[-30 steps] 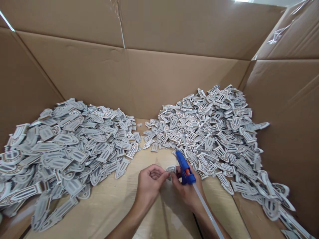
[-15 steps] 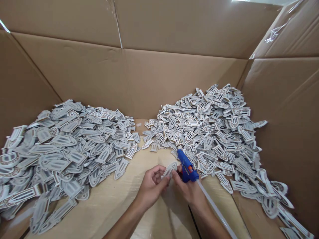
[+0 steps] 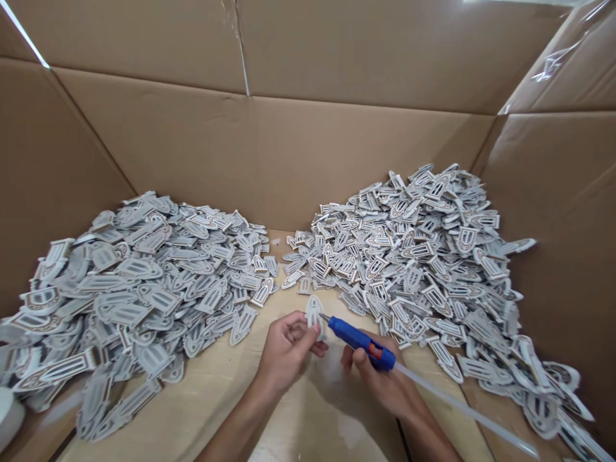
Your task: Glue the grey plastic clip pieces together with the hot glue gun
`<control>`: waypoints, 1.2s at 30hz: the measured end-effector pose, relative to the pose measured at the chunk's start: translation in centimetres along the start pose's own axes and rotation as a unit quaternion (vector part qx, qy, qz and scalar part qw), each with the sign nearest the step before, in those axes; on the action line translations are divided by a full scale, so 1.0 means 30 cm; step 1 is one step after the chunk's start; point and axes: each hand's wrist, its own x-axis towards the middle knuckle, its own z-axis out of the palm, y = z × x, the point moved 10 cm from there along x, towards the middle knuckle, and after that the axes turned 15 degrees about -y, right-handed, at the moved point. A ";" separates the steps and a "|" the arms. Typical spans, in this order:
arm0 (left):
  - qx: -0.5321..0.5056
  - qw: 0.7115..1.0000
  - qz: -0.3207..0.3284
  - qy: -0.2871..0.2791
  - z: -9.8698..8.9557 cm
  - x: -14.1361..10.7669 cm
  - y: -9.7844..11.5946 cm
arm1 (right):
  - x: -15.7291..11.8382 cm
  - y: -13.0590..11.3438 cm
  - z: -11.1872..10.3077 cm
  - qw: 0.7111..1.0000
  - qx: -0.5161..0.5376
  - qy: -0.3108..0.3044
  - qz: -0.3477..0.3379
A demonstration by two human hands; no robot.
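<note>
Between the thumb and fingers of my left hand point(image 3: 289, 350) is a small grey arched window-shaped piece point(image 3: 314, 313), its pointed end up. My right hand point(image 3: 382, 375) grips a blue glue gun point(image 3: 359, 339), closed around the handle. The gun's metal nozzle point(image 3: 325, 317) points left and is at the right edge of the piece; whether it touches I cannot tell. A long translucent glue stick point(image 3: 462, 405) sticks out of the gun's back end toward the lower right.
A heap of similar grey pieces point(image 3: 149, 276) lies on the left, and another heap point(image 3: 409, 250) rises on the right. Tall cardboard walls point(image 3: 308, 160) enclose the back and sides. Beneath my hands is a pale tabletop point(image 3: 231, 385). A white rounded object point(image 3: 8, 417) shows at the lower left edge.
My right hand has let go of the piece and swung the glue gun so its nozzle points left at it. My left hand now holds the piece more upright.
</note>
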 end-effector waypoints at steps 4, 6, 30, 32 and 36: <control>-0.006 1.000 -0.003 -0.013 0.020 -0.001 -0.005 | 0.010 0.002 0.016 1.000 0.007 -0.010 0.005; -0.004 1.000 -0.001 -0.016 0.023 -0.001 -0.010 | 0.012 0.009 0.020 1.000 0.013 -0.013 0.009; 0.258 0.957 0.109 0.082 -0.014 -0.058 0.046 | 0.014 0.004 0.055 0.999 -0.003 0.014 0.049; 0.295 0.943 0.122 0.095 -0.011 -0.070 0.062 | 0.017 -0.027 0.055 0.998 -0.051 0.030 0.019; 0.304 0.939 0.126 0.101 -0.007 -0.074 0.061 | -0.006 -0.095 0.037 0.972 -0.194 0.113 -0.068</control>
